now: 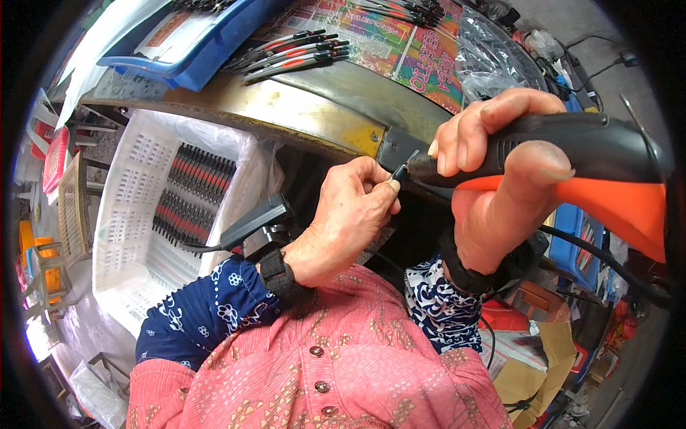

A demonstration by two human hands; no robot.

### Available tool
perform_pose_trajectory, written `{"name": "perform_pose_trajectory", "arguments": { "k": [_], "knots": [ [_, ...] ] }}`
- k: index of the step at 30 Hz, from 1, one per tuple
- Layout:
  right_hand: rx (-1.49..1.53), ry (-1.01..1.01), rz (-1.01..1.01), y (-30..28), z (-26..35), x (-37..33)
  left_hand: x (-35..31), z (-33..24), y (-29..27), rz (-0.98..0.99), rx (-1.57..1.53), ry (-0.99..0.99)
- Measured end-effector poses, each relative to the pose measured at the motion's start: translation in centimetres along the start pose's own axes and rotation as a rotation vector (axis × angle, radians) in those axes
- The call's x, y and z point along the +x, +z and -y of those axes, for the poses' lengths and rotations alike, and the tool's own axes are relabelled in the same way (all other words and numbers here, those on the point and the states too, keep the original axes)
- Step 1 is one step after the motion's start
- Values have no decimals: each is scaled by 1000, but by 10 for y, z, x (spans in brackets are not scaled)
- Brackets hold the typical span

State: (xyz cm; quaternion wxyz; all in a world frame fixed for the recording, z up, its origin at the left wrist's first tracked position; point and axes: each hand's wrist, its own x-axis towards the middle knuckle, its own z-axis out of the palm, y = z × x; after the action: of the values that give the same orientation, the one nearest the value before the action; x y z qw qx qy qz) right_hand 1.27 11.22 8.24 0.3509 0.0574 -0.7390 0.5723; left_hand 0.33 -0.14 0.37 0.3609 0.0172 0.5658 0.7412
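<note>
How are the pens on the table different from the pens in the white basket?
The pens on the table lie loose in a small fanned bunch, while the pens in the white basket are packed side by side in tidy rows. The table bunch holds only a few; the basket rows hold many more. The table pens rest on a colourful printed sheet; the basket pens sit low down beside the table. Both lots look black and red.

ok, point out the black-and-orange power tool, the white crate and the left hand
black-and-orange power tool (572, 154): head view, black upper body.
white crate (132, 193): head view, perforated left wall.
left hand (346, 218): head view, back of hand.
</note>
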Motion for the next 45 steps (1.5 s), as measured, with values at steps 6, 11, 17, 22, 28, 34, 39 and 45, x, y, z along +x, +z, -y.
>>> {"name": "perform_pose_trajectory", "arguments": {
  "k": [6, 11, 17, 22, 28, 34, 39, 45],
  "knots": [
    [108, -1, 62, -3, 4, -7, 1, -2, -3, 20, 17, 46],
    [244, 27, 11, -10, 10, -12, -3, -5, -8, -38, 366, 235],
    [264, 6, -44, -28, 19, -15, 16, -30, -35, -220, 804, 766],
    [284, 31, -61, -30, 16, -16, 47, -63, -65, -335, 1181, 1002],
    [288, 65, -74, -36, 16, -12, 70, -70, -78, -478, 1494, 1005],
    [356, 93, -93, -45, 13, -9, 81, -79, -75, -476, 1639, 1115],
    [406, 105, -111, -51, 9, -7, 110, -105, -61, -255, 1461, 1081],
    [466, 117, -107, -58, 0, -3, 186, -131, -27, -264, 1523, 1251]
  ]
}}
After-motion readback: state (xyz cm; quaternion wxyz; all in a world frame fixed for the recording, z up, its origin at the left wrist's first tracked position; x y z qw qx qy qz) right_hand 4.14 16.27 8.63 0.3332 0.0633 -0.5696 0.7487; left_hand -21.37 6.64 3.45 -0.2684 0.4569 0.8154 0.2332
